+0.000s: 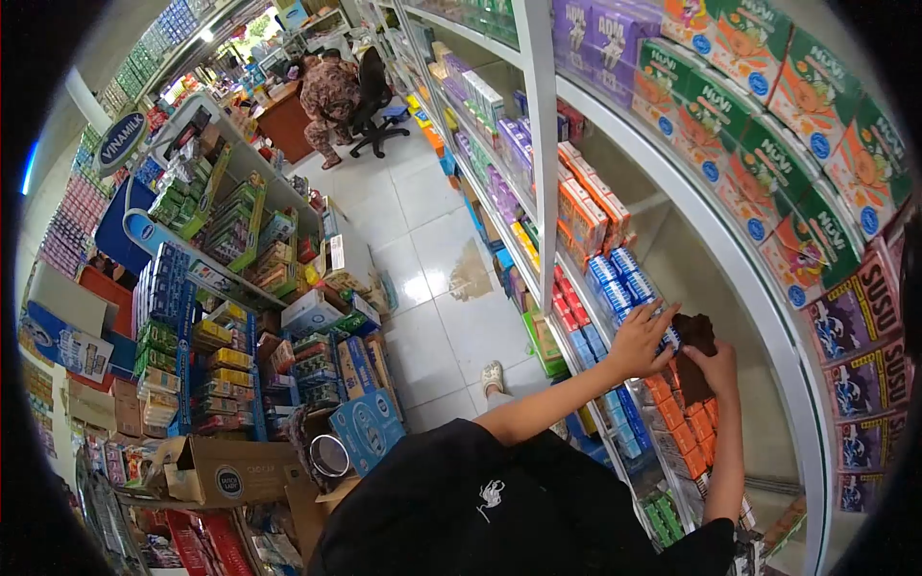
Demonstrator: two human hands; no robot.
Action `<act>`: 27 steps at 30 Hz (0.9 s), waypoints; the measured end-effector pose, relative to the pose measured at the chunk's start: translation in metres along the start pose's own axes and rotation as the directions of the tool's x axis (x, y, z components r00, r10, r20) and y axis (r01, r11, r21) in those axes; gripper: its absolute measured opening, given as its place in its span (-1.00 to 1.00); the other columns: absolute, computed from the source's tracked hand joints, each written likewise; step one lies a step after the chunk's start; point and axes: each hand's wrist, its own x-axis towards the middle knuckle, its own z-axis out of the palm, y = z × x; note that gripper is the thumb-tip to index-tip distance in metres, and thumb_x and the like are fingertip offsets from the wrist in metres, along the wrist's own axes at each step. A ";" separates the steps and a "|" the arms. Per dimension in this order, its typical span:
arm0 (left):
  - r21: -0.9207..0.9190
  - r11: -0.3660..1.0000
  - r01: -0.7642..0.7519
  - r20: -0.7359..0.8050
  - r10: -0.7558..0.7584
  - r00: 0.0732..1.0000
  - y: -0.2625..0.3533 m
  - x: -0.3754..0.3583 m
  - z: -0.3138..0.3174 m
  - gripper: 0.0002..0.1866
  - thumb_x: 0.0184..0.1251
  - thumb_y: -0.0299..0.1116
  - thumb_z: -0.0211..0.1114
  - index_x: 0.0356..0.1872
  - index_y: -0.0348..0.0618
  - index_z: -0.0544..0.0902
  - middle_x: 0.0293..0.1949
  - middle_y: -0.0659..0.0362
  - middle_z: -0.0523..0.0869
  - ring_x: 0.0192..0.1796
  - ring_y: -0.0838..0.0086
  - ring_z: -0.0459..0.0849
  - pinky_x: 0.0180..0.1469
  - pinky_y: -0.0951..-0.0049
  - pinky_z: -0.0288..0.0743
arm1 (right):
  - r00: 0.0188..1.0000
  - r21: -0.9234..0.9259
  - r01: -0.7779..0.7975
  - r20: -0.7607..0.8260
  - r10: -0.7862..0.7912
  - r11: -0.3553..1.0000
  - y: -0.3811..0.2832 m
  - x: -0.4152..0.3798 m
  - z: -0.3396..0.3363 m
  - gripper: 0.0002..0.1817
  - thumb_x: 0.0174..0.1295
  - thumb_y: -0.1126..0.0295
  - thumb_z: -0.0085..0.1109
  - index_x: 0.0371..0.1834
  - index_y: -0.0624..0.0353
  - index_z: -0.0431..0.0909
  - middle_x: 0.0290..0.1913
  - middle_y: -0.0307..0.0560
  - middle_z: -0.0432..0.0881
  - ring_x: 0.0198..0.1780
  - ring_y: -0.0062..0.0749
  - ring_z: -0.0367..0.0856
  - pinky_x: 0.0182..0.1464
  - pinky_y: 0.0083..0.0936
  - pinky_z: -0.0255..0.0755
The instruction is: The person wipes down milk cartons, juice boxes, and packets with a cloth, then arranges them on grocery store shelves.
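My left hand (642, 342) reaches onto the glass shelf, its fingers curled round the end of a pack of small blue-and-white cartons (669, 338). Beside it, my right hand (713, 369) grips a crumpled dark brown cloth (694, 346), thumb on the near side. Part of the cloth hangs below the fingers. More blue-and-white cartons (619, 278) stand in rows just past my left hand. Orange-and-white cartons (680, 422) line the shelf below both hands.
A white shelf post (543, 144) and a curved white frame edge (759, 254) flank my reach. Green NUVI cartons (807, 86) fill the right side. A display rack (216, 355) and an open cardboard box (230, 470) stand left. A person (329, 91) sits by a desk beyond the tiled aisle.
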 end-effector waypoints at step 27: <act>0.022 0.997 -0.070 -0.005 0.070 0.998 -0.008 -0.005 0.008 -0.60 -0.02 -0.26 0.19 -0.14 -0.25 0.53 0.02 0.04 0.53 0.22 0.10 0.33 0.20 0.14 0.19 | 0.861 -0.100 -0.113 0.487 0.148 0.989 -0.028 -0.018 -0.048 -0.57 -0.19 0.21 0.40 -0.32 0.33 0.61 -0.39 0.00 0.66 -0.40 -0.38 0.62 -0.31 -0.48 0.45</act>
